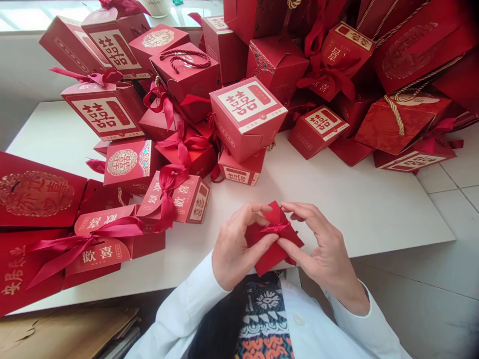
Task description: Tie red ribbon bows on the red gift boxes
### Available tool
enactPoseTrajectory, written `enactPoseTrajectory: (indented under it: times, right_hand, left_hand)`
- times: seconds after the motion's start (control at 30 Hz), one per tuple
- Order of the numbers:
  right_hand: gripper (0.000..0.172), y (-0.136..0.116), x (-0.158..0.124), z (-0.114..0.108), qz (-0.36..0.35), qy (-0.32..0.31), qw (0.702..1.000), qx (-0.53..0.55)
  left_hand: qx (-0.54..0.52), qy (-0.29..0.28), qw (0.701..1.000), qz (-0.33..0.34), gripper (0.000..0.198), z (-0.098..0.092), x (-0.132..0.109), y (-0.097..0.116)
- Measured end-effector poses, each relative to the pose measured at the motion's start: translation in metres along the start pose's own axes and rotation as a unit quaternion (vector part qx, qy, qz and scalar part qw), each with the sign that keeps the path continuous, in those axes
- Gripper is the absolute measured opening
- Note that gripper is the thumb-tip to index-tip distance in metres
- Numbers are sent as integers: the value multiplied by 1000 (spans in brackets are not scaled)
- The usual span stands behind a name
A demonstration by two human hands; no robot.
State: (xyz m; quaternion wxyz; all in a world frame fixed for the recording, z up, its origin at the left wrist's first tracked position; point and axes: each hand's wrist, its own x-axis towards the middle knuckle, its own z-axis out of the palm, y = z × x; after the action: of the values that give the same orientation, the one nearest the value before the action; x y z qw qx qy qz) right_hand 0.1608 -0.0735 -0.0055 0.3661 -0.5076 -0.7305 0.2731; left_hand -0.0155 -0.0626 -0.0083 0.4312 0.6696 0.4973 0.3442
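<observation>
Your left hand (243,247) and your right hand (322,249) pinch a small red favor box (275,254) between thumbs and fingertips, fingers curved, not spread. It sits at the white table's (355,214) near edge, with its red ribbon (276,228) on top — the piled red gift boxes (189,82) lie just beyond.

Light: we get bright, even daylight, coming mostly from the window (22,15) past the far left of the tabletop (355,209), whose panes blow out to white.
Shadows: we see only soft, pale ones under the boxes (247,117) along the tabletop's far side, and darker ones below its near edge.
Glare: we catch a mild sheen on the tabletop and floor tiles (449,179).
Focus: we find the left hand (243,244), right hand (322,254) and packet (275,239) sharp, without motion blur.
Edges: we see wide-lens bending, with the tabletop's edges curving and the bottom right corner darkening; the cardboard (63,334) looks softer.
</observation>
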Motion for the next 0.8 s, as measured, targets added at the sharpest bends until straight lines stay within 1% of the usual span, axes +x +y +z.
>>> enactPoseTrajectory:
  times: [0.07, 0.2, 0.33, 0.4, 0.5, 0.63, 0.8]
  right_hand:
    - [41, 1, 7, -2, -18, -44, 999, 5]
    - [34, 2, 15, -9, -31, -85, 996, 26]
    - [26, -1, 18, -12, -46, -108, 993, 30]
    - [24, -2, 18, -12, -39, -114, 992, 36]
    - [21, -2, 19, -9, -19, -112, 992, 47]
    - [20, -3, 18, -5, -10, -88, 996, 29]
    - [20, -5, 14, 3, 3, -27, 1000, -10]
  left_hand:
    - [-13, -12, 1000, -5, 30, -2, 0, 1]
    - [-33, -37, 999, -1, 29, -5, 1, 1]
    - [-14, -20, 1000, -2, 30, -5, 2, 0]
    - [-20, -16, 1000, -7, 30, -4, 2, 0]
    - [-39, -14, 999, -13, 30, -4, 4, 1]
    - [-49, -23, 998, -33, 28, -5, 4, 4]
    - [-79, -36, 995, -46, 20, -10, 0, 4]
